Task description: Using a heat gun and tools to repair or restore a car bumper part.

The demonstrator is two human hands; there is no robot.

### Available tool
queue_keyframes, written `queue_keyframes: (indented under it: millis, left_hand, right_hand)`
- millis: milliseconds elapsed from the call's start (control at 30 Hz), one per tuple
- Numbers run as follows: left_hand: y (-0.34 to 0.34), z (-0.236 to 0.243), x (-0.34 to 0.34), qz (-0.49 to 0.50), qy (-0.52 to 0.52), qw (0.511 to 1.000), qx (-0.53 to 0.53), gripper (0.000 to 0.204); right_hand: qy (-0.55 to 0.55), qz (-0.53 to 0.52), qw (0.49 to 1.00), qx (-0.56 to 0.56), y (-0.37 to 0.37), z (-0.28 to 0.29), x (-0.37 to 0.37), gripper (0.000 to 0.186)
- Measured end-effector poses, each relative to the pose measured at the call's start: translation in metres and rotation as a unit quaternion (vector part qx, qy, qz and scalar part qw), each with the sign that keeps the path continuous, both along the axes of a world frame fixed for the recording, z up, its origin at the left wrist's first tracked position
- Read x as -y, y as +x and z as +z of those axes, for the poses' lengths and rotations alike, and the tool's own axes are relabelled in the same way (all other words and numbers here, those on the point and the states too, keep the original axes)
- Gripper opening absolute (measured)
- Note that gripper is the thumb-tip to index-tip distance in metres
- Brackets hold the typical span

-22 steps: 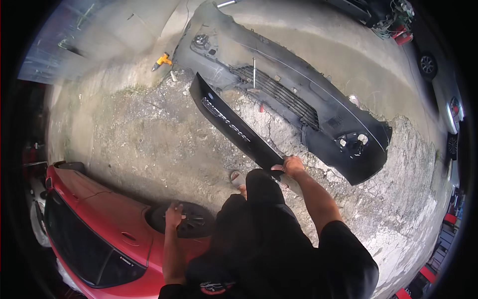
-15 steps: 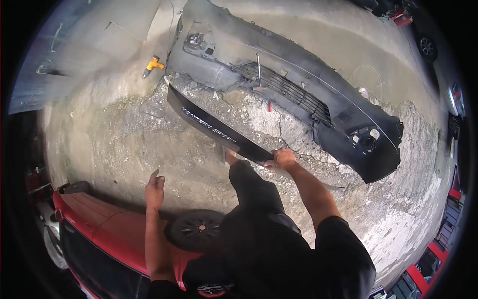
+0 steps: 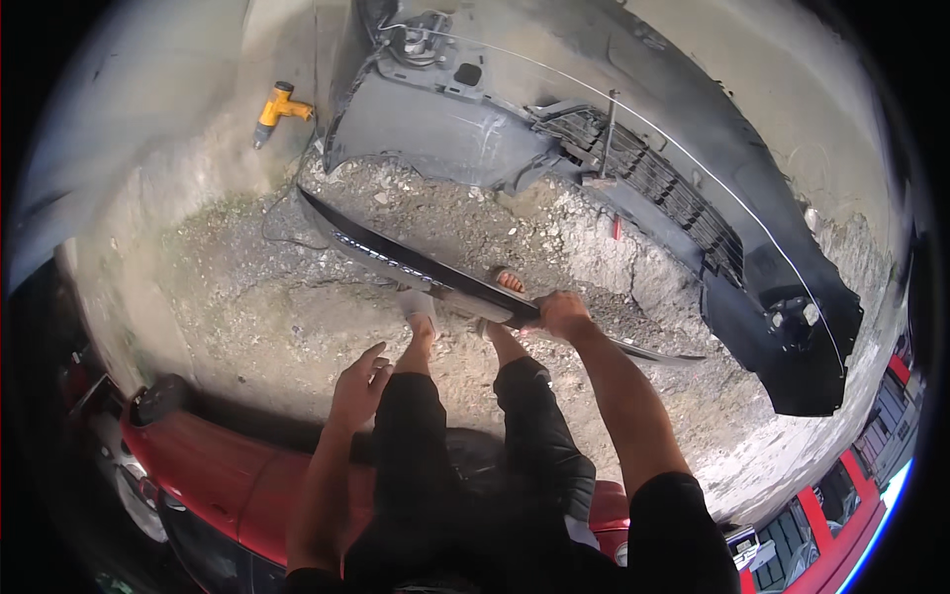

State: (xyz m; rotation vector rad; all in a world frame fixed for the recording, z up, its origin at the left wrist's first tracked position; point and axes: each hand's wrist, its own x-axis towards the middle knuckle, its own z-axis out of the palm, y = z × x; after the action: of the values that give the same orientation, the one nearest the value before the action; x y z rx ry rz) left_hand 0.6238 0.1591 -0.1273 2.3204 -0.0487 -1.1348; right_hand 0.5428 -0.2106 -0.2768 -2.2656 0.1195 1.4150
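Observation:
My right hand (image 3: pixel 562 317) grips a long, curved black trim panel (image 3: pixel 421 269) with pale lettering along its face. One end of the panel points up to the left; its thin tail passes under the hand and out to the right. Over the ground in front of my leg, my left hand (image 3: pixel 360 390) holds nothing, its fingers apart and clear of the panel. Beyond the panel a big dark car bumper (image 3: pixel 435 127) lies across the ground, grille slats showing. A hammer (image 3: pixel 608 139) rests on the grille part with its handle pointing away.
A yellow heat gun (image 3: pixel 281 112) lies at the far left, with a dark cord near it. Next to the bumper is a small red object (image 3: pixel 617 228). Behind my left arm stands a red car (image 3: pixel 203 445). The ground (image 3: pixel 287 297) is rough, broken concrete and gravel.
My left hand has moved right, nearer my legs. The panel, still in my right hand, has tilted so its face shows less. The view has shifted, and both my feet now show.

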Motion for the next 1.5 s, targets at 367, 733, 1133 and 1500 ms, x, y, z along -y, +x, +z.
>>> queue_keyframes:
  millis: [367, 733, 1133, 1500]
  left_hand:
    - [0.299, -0.233, -0.086, -0.058, 0.122, 0.970, 0.204, 0.034]
    - [0.574, -0.400, -0.153, -0.340, 0.085, 0.797, 0.492, 0.044]
    - [0.657, -0.518, -0.134, -0.157, 0.171, 0.914, 0.332, 0.044]
    - [0.657, -0.533, -0.163, -0.094, 0.171, 0.929, 0.316, 0.044]
  right_hand:
    - [-0.025, 0.012, 0.999, -0.021, 0.092, -0.123, 0.014, 0.084]
    - [0.028, -0.122, 0.991, 0.048, 0.111, -0.193, 0.068, 0.073]
    - [-0.044, -0.166, 0.985, 0.008, 0.087, -0.264, 0.097, 0.080]
    - [-0.352, -0.314, 0.787, 0.398, 0.109, -0.241, 0.188, 0.048]
